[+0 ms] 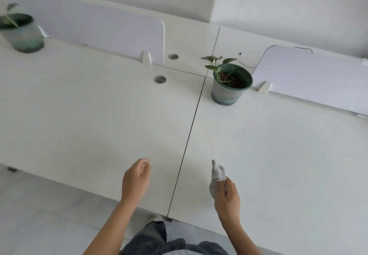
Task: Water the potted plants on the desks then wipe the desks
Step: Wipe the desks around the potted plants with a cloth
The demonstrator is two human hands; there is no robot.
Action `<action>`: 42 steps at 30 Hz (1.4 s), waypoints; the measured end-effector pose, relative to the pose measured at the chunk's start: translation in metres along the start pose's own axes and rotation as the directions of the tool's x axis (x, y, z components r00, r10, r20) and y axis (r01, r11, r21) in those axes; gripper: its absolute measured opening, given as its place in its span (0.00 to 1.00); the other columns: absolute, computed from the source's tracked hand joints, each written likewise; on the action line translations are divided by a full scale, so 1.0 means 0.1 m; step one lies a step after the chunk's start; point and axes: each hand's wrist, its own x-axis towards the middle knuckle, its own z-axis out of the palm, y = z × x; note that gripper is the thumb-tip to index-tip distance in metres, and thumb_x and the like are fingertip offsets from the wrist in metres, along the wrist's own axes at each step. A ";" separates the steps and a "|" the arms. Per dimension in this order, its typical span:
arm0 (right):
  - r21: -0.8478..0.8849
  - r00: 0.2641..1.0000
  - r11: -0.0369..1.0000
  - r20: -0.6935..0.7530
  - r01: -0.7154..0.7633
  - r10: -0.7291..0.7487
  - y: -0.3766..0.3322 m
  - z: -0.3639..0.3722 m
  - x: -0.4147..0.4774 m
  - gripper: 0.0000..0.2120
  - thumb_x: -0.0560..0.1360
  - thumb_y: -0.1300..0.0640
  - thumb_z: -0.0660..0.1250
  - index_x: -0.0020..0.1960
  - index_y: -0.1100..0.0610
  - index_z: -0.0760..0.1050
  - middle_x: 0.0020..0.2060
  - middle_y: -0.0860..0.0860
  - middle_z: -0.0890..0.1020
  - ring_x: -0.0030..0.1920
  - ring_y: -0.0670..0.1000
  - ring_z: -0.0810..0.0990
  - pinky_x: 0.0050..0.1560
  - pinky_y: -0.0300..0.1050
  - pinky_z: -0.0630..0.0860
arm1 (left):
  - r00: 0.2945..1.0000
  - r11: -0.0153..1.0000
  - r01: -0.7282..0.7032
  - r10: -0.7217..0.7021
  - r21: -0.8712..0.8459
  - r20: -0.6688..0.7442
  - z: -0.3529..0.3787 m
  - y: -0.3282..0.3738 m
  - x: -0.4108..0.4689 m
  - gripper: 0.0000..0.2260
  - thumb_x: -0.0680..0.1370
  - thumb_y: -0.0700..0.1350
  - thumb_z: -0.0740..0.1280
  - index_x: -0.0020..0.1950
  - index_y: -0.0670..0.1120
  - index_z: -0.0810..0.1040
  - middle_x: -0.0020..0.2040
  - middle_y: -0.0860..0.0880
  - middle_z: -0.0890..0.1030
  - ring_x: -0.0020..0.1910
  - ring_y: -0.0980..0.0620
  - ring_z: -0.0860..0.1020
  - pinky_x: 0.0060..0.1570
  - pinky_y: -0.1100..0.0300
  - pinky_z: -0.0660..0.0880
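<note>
Now the right hand [227,197] pinches a bunched grey cloth [217,177] just above the right desk [278,155], the left hand [136,179] loosely curled and empty. Wiping looks next: flatten the cloth, then sweep toward the potted plant [231,84] at 12 o'clock, skirting its base; the second pot [22,32] sits at 10 o'clock

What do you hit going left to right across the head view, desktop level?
Far-left potted plant → left hand → seam between the desks → grey cloth in the right hand, with the second potted plant directly beyond.
</note>
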 end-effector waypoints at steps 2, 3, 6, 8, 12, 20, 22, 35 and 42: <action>0.094 0.991 0.989 -0.053 -0.117 0.122 -0.07 0.04 0.03 0.12 0.74 0.45 0.56 0.33 0.45 0.68 0.33 0.52 0.72 0.32 0.53 0.70 0.33 0.45 0.67 | 0.995 0.991 -0.092 0.088 0.095 0.042 0.07 0.00 0.21 0.14 0.79 0.41 0.59 0.62 0.40 0.75 0.61 0.45 0.78 0.62 0.47 0.73 0.55 0.59 0.68; 0.142 0.982 0.977 -0.082 -0.157 0.170 -0.11 0.02 0.06 0.12 0.77 0.47 0.55 0.37 0.48 0.70 0.33 0.52 0.73 0.32 0.52 0.70 0.32 0.44 0.67 | 0.990 0.980 -0.134 0.126 0.149 0.062 0.12 0.00 0.31 0.14 0.78 0.42 0.59 0.63 0.40 0.74 0.62 0.44 0.77 0.63 0.45 0.71 0.57 0.57 0.68; 0.227 0.952 0.957 -0.202 -0.183 0.230 -0.23 -0.10 0.32 0.12 0.79 0.51 0.53 0.51 0.54 0.73 0.39 0.51 0.77 0.37 0.51 0.74 0.32 0.42 0.67 | 0.966 0.928 -0.244 0.209 0.280 0.151 0.27 0.06 0.60 0.19 0.75 0.47 0.58 0.60 0.38 0.76 0.60 0.40 0.78 0.61 0.36 0.72 0.53 0.47 0.73; 0.188 0.938 0.970 -0.282 -0.153 0.203 -0.25 -0.24 0.63 0.14 0.79 0.50 0.53 0.58 0.53 0.73 0.41 0.52 0.77 0.37 0.52 0.74 0.33 0.41 0.68 | 0.946 0.891 -0.297 0.226 0.345 0.232 0.42 0.09 0.81 0.21 0.71 0.48 0.55 0.55 0.37 0.77 0.55 0.36 0.80 0.53 0.32 0.77 0.42 0.44 0.77; -0.078 0.901 0.994 -0.433 -0.077 0.035 -0.36 -0.61 1.47 0.18 0.75 0.44 0.49 0.61 0.34 0.69 0.50 0.58 0.79 0.49 0.61 0.77 0.51 0.55 0.73 | 0.936 0.795 -0.317 0.175 0.517 0.305 0.69 0.20 1.12 0.20 0.69 0.49 0.55 0.57 0.41 0.71 0.56 0.36 0.80 0.54 0.32 0.79 0.43 0.41 0.77; -0.661 0.967 0.711 -0.090 -0.238 0.240 -0.20 -0.52 2.38 0.28 0.77 0.39 0.50 0.74 0.45 0.51 0.75 0.60 0.52 0.74 0.60 0.49 0.72 0.57 0.49 | 0.957 0.713 -0.262 0.107 0.650 0.269 0.92 0.11 1.18 0.24 0.70 0.52 0.55 0.61 0.42 0.73 0.63 0.37 0.76 0.60 0.35 0.76 0.56 0.44 0.72; -0.685 0.981 0.707 -0.063 -0.176 0.183 -0.26 -0.25 2.39 0.30 0.76 0.38 0.50 0.75 0.45 0.49 0.76 0.60 0.48 0.75 0.59 0.43 0.73 0.56 0.44 | 0.963 0.708 -0.255 0.126 0.659 0.236 0.94 0.10 1.20 0.24 0.69 0.53 0.55 0.62 0.43 0.70 0.63 0.37 0.76 0.61 0.36 0.74 0.58 0.45 0.65; -0.627 0.760 0.431 0.561 0.649 -0.328 -0.61 0.96 1.91 0.22 0.77 0.42 0.49 0.63 0.44 0.73 0.64 0.60 0.76 0.65 0.62 0.73 0.61 0.59 0.70 | 0.960 0.657 -0.263 0.250 0.706 0.124 0.97 0.00 1.24 0.24 0.68 0.52 0.55 0.62 0.45 0.69 0.64 0.37 0.76 0.64 0.41 0.62 0.57 0.48 0.58; -0.754 0.931 0.546 0.288 0.364 -0.222 -0.02 -0.11 2.39 0.27 0.78 0.39 0.42 0.68 0.53 0.65 0.65 0.66 0.72 0.68 0.65 0.65 0.59 0.64 0.72 | 0.962 0.664 -0.241 0.257 0.707 0.086 1.04 -0.02 1.24 0.25 0.69 0.55 0.55 0.63 0.45 0.67 0.64 0.37 0.75 0.65 0.41 0.62 0.58 0.47 0.58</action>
